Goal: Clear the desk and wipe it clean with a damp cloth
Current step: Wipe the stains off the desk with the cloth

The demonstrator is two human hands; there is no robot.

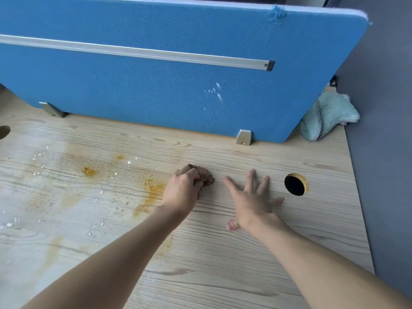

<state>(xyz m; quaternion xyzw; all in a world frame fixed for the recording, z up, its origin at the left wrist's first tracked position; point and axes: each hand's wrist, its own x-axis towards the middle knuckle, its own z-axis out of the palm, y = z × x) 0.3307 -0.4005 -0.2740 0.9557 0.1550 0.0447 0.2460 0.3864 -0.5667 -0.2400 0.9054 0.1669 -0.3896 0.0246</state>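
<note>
Head view: a brown, soiled wad [207,176] sits on the pale wood-grain surface [223,259] near its middle, and the left hand [182,189] grips it from above with the fingers curled round its near side. What the wad is made of cannot be told. The right hand [252,202] is just beside it to the right, palm down, with the fingers straight and fanned apart towards the back of the surface. It holds nothing. Whether its palm presses on the wood or hangs just over it is unclear. The two hands are close but not touching.

Left of the wad, orange-yellow stains [153,191] smear the wood, the nearest one touching the left wrist area and a darker blot [89,171] further left. White crumbs [36,156] lie scattered among the stains out to the left edge. Right of the right hand is a round cable hole [295,184], and a second hole [4,131] shows partly at the far left.

Along the back stands a blue fabric partition [156,90] with a metal rail [133,51] across it, held on two grey brackets [244,137]. A few white flecks [215,91] mark its fabric. A light teal cloth [328,114] lies crumpled at the back right corner, between the partition's end and the grey wall [383,141], well apart from both hands.
</note>
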